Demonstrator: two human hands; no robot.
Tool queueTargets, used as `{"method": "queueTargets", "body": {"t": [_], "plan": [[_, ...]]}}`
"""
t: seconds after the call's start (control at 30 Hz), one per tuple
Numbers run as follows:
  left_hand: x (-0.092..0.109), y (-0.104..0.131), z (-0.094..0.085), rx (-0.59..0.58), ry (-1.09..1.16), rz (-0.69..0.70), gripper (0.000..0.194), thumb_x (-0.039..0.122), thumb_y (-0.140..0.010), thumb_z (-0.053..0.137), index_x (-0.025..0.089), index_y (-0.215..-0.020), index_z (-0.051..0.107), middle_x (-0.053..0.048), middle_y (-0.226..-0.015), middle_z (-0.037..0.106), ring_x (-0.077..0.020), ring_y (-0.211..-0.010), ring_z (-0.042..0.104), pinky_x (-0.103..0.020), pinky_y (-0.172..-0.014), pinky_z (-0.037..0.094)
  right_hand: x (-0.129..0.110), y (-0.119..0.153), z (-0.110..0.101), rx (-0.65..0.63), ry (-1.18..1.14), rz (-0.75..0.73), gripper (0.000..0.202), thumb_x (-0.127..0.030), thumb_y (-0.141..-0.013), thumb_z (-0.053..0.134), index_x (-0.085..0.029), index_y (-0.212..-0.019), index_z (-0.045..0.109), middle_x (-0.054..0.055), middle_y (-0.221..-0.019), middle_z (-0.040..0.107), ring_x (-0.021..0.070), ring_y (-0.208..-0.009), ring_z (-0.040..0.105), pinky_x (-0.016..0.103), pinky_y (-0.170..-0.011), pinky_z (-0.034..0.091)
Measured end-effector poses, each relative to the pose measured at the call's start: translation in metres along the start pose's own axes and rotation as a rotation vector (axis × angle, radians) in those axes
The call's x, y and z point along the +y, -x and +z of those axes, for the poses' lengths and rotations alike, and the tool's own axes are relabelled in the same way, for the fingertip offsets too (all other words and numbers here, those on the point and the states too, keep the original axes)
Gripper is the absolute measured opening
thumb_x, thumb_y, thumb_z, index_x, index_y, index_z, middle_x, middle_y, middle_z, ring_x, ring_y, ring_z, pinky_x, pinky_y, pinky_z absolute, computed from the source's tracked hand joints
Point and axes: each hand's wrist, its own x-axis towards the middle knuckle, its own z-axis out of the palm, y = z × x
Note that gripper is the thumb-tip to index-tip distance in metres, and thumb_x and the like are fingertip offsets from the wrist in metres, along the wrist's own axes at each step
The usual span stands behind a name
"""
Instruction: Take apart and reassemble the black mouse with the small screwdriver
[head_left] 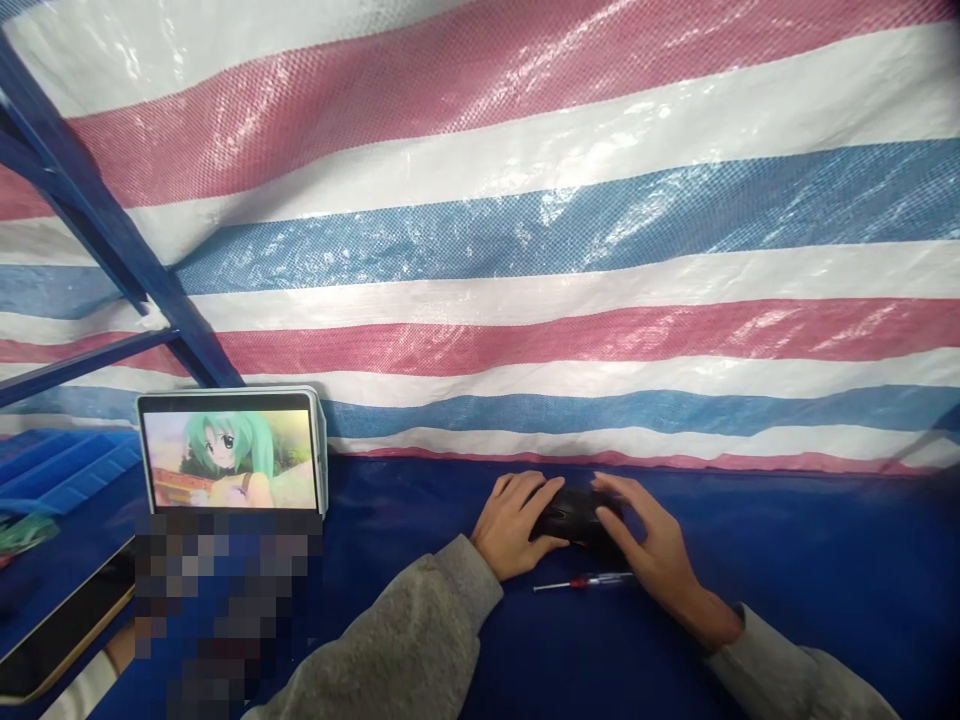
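Screwdriver (579, 582) lies on blue bench (570, 660); left hand (517, 525), right hand (651, 535) grasp black object (568, 517) from opposite sides, just beyond.

Glossy, light-catching red-white-blue striped sheeting (487, 240), nine through twelve to three o'clock; blue metal frame (112, 222) slanting at ten; dark-blue worktop (825, 560) across six.

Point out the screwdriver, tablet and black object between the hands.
Screwdriver (581, 582), head view: red middle section.
Tablet (232, 460), head view: middle of screen.
Black object (570, 516), head view: upper surface.
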Motion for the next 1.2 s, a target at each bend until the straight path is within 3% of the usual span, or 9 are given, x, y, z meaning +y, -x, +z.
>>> {"method": "queueTargets", "body": {"t": [0.1,0.2,0.33,0.43,0.73,0.93,1.2], "plan": [[0.0004,-0.0001,-0.0009,-0.034,0.035,-0.039,0.066,0.048,-0.084,0.064,0.019,-0.139,0.041,-0.012,-0.127,0.055,-0.0277,-0.121,0.049,-0.046,-0.103,0.039,0.0021,0.0003,0.0010,-0.129,0.101,-0.248,0.055,-0.034,-0.084,0.064,-0.024,-0.136,0.049,0.012,-0.131,0.057,0.0277,-0.120,0.054,0.044,-0.100,0.046],[0.0002,-0.0013,-0.0027,-0.084,0.097,-0.086,0.070,0.048,-0.081,0.068,0.022,-0.139,0.040,-0.011,-0.128,0.055,-0.0276,-0.120,0.049,-0.047,-0.104,0.037,0.0044,0.0009,0.0019,-0.154,0.140,-0.357,0.059,-0.033,-0.083,0.065,-0.026,-0.139,0.047,0.010,-0.130,0.058,0.0289,-0.120,0.053,0.047,-0.101,0.046],[-0.0022,-0.0044,-0.0022,-0.219,0.195,-0.147,0.089,0.054,-0.070,0.076,0.026,-0.144,0.034,-0.010,-0.132,0.053,-0.0284,-0.123,0.047,-0.048,-0.106,0.035,0.0028,0.0010,-0.0013,-0.128,0.136,-0.309,0.054,-0.035,-0.081,0.066,-0.024,-0.133,0.055,0.011,-0.124,0.062,0.0289,-0.114,0.057,0.045,-0.095,0.050],[-0.0043,-0.0053,0.0001,-0.283,0.229,-0.178,0.099,0.049,-0.067,0.080,0.027,-0.147,0.026,-0.009,-0.135,0.051,-0.0284,-0.125,0.046,-0.048,-0.107,0.034,-0.0007,0.0001,-0.0048,-0.166,0.135,-0.277,0.049,-0.036,-0.082,0.065,-0.024,-0.130,0.057,0.011,-0.124,0.062,0.0283,-0.112,0.058,0.043,-0.093,0.051],[-0.0029,-0.0050,-0.0020,-0.279,0.219,-0.320,0.094,0.040,-0.067,0.080,0.030,-0.145,0.029,-0.008,-0.131,0.052,-0.0311,-0.124,0.046,-0.048,-0.106,0.034,0.0056,-0.0007,-0.0016,-0.281,0.179,-0.195,0.050,-0.042,-0.089,0.055,-0.026,-0.136,0.051,0.009,-0.131,0.058,0.0255,-0.117,0.055,0.040,-0.096,0.049],[-0.0034,-0.0052,-0.0007,-0.289,0.243,-0.231,0.091,0.034,-0.073,0.075,0.032,-0.147,0.023,-0.006,-0.139,0.048,-0.0288,-0.130,0.042,-0.048,-0.112,0.026,0.0076,-0.0004,0.0018,-0.373,0.206,-0.143,0.048,-0.044,-0.090,0.053,-0.029,-0.135,0.052,0.008,-0.135,0.055,0.0261,-0.121,0.053,0.043,-0.099,0.047],[-0.0015,-0.0045,-0.0018,-0.267,0.220,-0.292,0.088,0.037,-0.069,0.078,0.028,-0.144,0.032,-0.009,-0.132,0.052,-0.0296,-0.124,0.046,-0.047,-0.106,0.036,0.0036,-0.0010,0.0009,-0.402,0.200,-0.089,0.049,-0.047,-0.089,0.052,-0.028,-0.135,0.053,0.009,-0.134,0.056,0.0277,-0.120,0.053,0.045,-0.099,0.046]]}}
